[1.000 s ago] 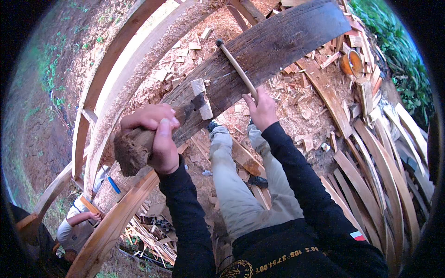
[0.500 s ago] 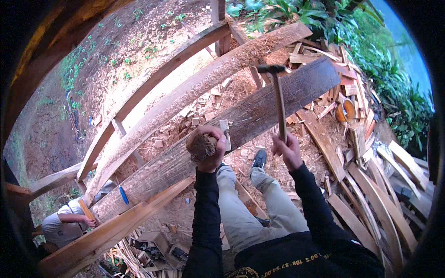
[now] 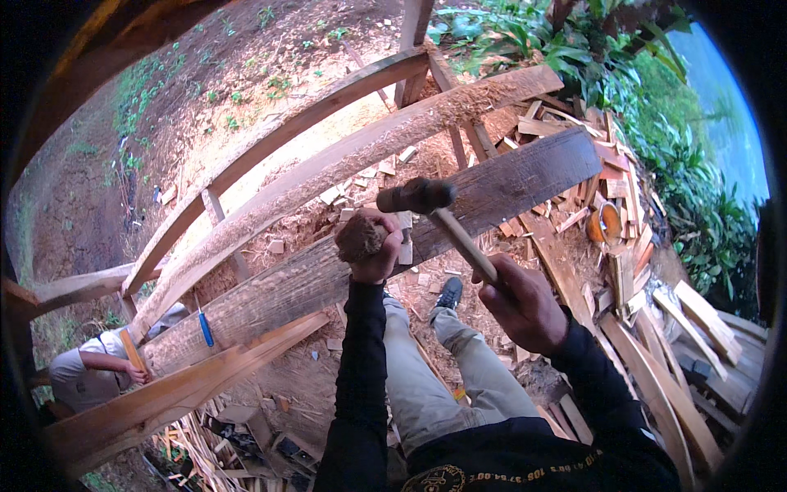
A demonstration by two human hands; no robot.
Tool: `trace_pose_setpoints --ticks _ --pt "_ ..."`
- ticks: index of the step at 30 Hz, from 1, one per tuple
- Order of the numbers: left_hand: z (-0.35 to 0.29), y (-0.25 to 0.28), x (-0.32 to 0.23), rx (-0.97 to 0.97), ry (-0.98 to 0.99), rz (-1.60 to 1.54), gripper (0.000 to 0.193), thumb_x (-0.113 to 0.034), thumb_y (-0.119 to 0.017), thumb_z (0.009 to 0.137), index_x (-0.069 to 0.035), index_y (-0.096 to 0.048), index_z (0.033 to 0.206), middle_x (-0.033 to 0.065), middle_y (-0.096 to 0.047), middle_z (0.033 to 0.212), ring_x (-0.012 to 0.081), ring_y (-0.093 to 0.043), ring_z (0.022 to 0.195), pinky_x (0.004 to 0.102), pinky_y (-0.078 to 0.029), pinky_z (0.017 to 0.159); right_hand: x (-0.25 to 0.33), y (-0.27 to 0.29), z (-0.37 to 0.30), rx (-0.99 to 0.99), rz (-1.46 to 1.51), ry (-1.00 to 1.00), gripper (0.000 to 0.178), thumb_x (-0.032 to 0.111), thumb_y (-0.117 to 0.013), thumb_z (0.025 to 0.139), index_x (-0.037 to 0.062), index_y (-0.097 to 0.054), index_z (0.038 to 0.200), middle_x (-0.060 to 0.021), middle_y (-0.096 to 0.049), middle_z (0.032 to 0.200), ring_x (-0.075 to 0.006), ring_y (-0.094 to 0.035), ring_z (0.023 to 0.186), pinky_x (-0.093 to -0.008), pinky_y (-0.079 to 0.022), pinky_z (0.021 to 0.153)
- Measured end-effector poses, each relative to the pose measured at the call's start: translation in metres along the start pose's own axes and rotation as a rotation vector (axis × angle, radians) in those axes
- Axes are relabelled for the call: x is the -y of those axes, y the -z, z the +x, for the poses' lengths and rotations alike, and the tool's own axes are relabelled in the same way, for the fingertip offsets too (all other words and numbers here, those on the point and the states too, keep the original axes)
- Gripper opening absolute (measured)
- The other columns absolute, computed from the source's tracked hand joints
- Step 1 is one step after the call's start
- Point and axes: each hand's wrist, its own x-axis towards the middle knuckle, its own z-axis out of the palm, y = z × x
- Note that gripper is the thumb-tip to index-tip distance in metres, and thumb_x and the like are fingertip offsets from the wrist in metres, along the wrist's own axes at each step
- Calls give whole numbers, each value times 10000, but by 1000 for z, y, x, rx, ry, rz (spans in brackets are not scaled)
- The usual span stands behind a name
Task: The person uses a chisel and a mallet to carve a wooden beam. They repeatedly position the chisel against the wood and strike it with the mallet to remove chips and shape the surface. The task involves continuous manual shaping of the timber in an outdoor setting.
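My left hand (image 3: 379,254) is closed around an upright wooden-handled chisel (image 3: 359,238), seen end-on by its frayed, mushroomed butt; its lower end is hidden below the fist. Right beside that fist, a small pale wood block (image 3: 406,250) lies at the edge of a long weathered plank (image 3: 283,299). My right hand (image 3: 525,303) grips the wooden handle of a hammer (image 3: 463,239). The dark hammer head (image 3: 416,195) is raised, appearing just above and right of the chisel butt. A blue-handled tool (image 3: 205,330) rests on the plank farther left.
Curved beams (image 3: 320,176) strewn with shavings run beyond the plank. A co-worker (image 3: 86,373) at far left holds a wooden piece (image 3: 133,351). Offcuts and boards (image 3: 656,369) pile up on the right, near an orange round object (image 3: 604,223). A raw-edged board (image 3: 197,385) lies nearer.
The hammer has swung up and left, its head now close to the camera over the plank. My right hand has come nearer, while my left hand keeps hold of the chisel.
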Motion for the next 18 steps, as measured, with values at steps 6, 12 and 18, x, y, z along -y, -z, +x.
trace_pose_setpoints --ticks 6,12,18 --pt "7 1 1 -109 -296 475 75 -49 -632 692 -91 -571 683 -6 -592 664 129 -591 632 284 -473 635 30 8 20 4 -341 82 259 249 -569 951 30 -489 839 -196 -514 605 -378 -537 511 -431 -402 480" --pt "9 5 17 -33 -452 248 114 -129 -667 680 -74 -584 736 29 -567 685 143 -572 617 274 -462 582 27 11 9 24 -331 201 202 223 -566 946 45 -494 885 -154 -453 538 -350 -520 449 -432 -385 441" --pt "1 4 -5 -22 -522 682 197 -121 -605 706 -91 -619 900 21 -630 753 209 -627 682 301 -472 612 53 20 9 45 -321 202 215 221 -577 946 43 -497 855 -159 -477 548 -319 -533 447 -394 -406 439"
